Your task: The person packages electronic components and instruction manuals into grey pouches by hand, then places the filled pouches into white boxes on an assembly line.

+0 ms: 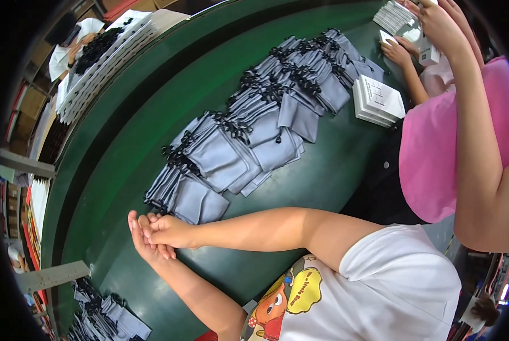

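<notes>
My left hand [144, 241] and my right hand [173, 231] are clasped together above the green table, with fingers of each folded over the other. One finger of the left hand points outward. No object shows in either hand, though the space between the palms is hidden. Just beyond them lies the nearest of many grey drawstring pouches [200, 199]. The pouches overlap in a long pile running away to the upper right, their black cords and toggles bunched along one side.
A smaller pouch pile [115, 318] lies at lower left. White boxes [379, 99] are stacked near a co-worker in a pink top [436, 153]. Hands farther along hold white boxes. Across the green table [124, 148], a person sits by stacked white trays [104, 68]. A metal bar [53, 275] juts in at left.
</notes>
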A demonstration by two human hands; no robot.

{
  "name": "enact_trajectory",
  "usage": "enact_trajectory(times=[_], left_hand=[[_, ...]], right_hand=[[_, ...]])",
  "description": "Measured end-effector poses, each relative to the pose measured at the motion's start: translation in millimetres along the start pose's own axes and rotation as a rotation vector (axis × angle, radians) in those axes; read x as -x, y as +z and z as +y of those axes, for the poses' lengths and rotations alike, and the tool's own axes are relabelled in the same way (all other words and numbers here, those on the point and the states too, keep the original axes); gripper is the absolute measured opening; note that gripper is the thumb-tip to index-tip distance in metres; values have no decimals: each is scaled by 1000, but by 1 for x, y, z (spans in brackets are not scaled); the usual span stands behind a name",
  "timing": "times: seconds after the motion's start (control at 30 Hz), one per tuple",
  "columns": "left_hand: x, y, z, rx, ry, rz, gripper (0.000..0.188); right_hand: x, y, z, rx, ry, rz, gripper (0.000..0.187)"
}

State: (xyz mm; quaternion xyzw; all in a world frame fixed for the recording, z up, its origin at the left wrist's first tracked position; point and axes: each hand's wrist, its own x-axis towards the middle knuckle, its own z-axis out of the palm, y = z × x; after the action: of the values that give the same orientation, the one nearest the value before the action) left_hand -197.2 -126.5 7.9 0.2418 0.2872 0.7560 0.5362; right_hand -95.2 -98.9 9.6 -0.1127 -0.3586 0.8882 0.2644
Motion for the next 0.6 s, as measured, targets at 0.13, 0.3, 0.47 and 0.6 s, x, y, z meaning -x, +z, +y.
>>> enact_trajectory(times=[0.13,0.3,0.47,0.6], left_hand=[[1,2,-3,30,75,-35,27],[-4,-5,-2,68,71,-134,27],[-4,-11,0,95,52,-237,28],[-3,-11,-2,98,61,-247,28]], right_hand=[[1,3,-5,-69,-27,0,8],[3,3,-9,-88,-32,4,6],[1,4,-4,-69,-6,6,10],[1,2,-2,-77,4,11,9]])
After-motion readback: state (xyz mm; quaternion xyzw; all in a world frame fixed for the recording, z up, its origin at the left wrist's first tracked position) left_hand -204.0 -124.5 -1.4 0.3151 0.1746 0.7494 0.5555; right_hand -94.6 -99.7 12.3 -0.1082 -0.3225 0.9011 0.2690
